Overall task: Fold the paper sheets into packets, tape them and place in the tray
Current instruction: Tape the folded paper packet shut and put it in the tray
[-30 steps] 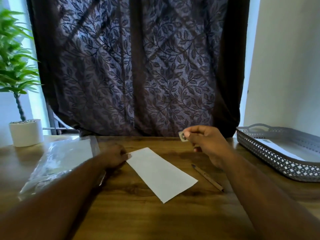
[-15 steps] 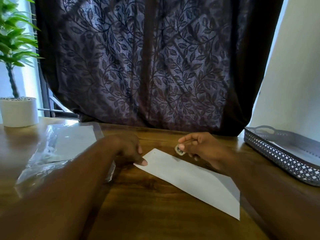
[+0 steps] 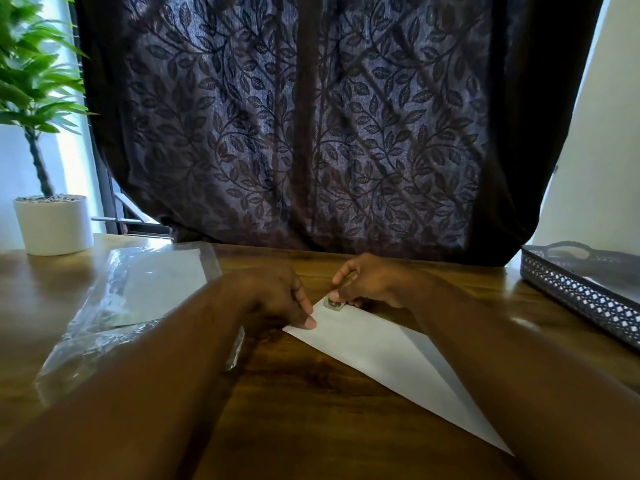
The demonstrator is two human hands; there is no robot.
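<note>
Your left hand (image 3: 277, 296) lies with its fingers stretched forward and gripping nothing. Its fingertips press the near-left corner of the folded white paper packet (image 3: 374, 348) flat on the brown wooden table (image 3: 311, 393), probably so the fold cannot spring open or slide while you seal it.

Just to the right of those fingertips, your right hand (image 3: 367, 282) pinches the small grey-white piece of tape (image 3: 333, 304), thumb on top, and holds it down at the packet's far edge. That is where a flap would need fastening, though the seam itself cannot be made out. The rest of the packet runs back toward you under your right forearm.

The grey lattice-walled plastic tray (image 3: 581, 299) sits well off to the right of your right hand, within reach for the finished packet. The clear plastic sleeve of white sheets (image 3: 138, 299) lies just left of your left wrist, so the next sheet is close by.
</note>
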